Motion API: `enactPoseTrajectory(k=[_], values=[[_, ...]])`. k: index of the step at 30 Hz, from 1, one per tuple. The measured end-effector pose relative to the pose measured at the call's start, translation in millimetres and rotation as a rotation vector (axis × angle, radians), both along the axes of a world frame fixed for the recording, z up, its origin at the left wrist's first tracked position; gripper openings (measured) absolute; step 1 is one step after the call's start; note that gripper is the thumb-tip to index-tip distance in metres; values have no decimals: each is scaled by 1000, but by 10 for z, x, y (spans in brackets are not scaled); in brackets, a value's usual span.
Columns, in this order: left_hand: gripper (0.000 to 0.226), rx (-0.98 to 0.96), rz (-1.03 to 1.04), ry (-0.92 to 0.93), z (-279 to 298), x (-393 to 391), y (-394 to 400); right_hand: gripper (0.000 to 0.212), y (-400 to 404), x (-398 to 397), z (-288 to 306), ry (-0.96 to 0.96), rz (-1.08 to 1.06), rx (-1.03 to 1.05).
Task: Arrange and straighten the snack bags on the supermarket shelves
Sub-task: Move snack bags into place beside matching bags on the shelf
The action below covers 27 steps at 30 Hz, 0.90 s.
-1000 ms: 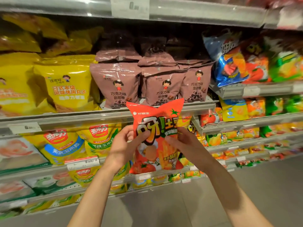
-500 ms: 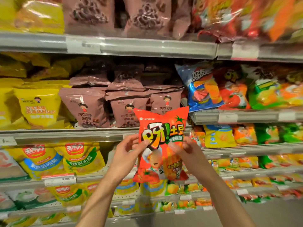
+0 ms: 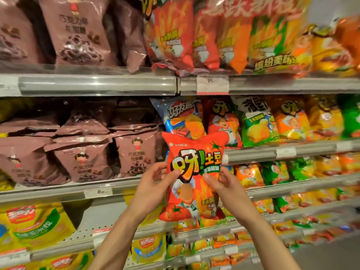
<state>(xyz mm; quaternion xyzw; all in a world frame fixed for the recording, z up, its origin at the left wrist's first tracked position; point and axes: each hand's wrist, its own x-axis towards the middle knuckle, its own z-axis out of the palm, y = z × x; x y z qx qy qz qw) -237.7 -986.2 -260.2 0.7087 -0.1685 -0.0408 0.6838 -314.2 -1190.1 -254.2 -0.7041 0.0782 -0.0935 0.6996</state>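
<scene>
While both hands, left and right, pinch the red bag upright before the shelves, you should seat it beside the matching bag, label forward.

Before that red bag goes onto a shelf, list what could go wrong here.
1. Both hands, left and right, pinch the red bag only at its edges; it could slip.
2. Pushing it in beside the blue bag might topple that crowded row.
3. The brown bags lean at the shelf edge; a knock may spill them.
</scene>
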Motion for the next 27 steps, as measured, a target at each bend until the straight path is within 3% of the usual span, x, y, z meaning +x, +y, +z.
enactPoseTrajectory(k=[5, 14, 18, 20, 22, 24, 27], values=[[28, -10, -118, 7, 25, 91, -363, 99, -360, -116, 39, -26, -94, -108], [25, -20, -171, 34, -154, 141, -1020, 38, -874, -247, 21, 27, -157, -92], [45, 29, -128, 23, -270, 130, -1251, 60, -1235, -174, -106, 43, -97, -76], [49, 28, -83, 50, -348, 98, -1404, 56, -1436, -152, -120, 61, -51, -81], [50, 19, -81, 107, -386, 67, -1497, 32, -1627, -114, -184, 74, -14, -106], [59, 43, -57, 117, -433, -14, -1714, 21, -1910, -88, -250, 68, 57, -113], [49, 85, -10, 89, -489, -204, -2021, 21, -2297, -54, -360, 48, 103, -139]])
